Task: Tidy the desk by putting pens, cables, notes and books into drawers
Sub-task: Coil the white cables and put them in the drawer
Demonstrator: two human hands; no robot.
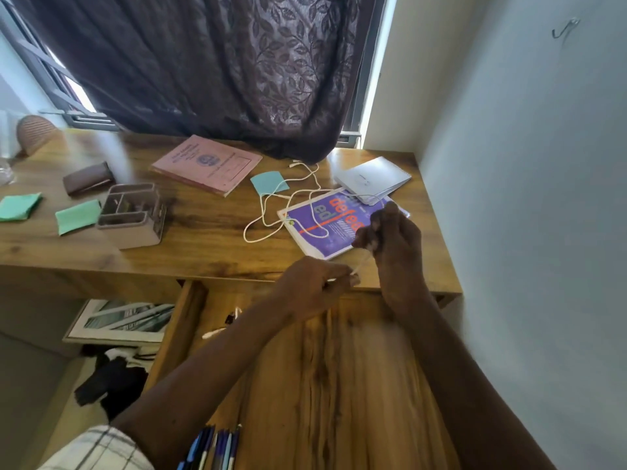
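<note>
A white cable (271,212) snakes across the desk (203,245) and over a purple book (325,222). My right hand (393,242) is closed around one end of it above the book's near corner. My left hand (315,286) pinches the same cable a short way along, just over the desk's front edge. Below my hands an open wooden drawer (339,368) holds several pens (217,446) at its near end. A pink book (207,167), a white spiral notebook (373,178) and green notes (78,217) (269,183) (18,206) lie on the desk.
A beige desk organiser (132,215) and a brown case (88,179) sit on the left half of the desk. A dark curtain (220,69) hangs behind, and a wall (526,198) closes the right side. Under the desk lie a framed picture (122,320) and dark cloth (112,378).
</note>
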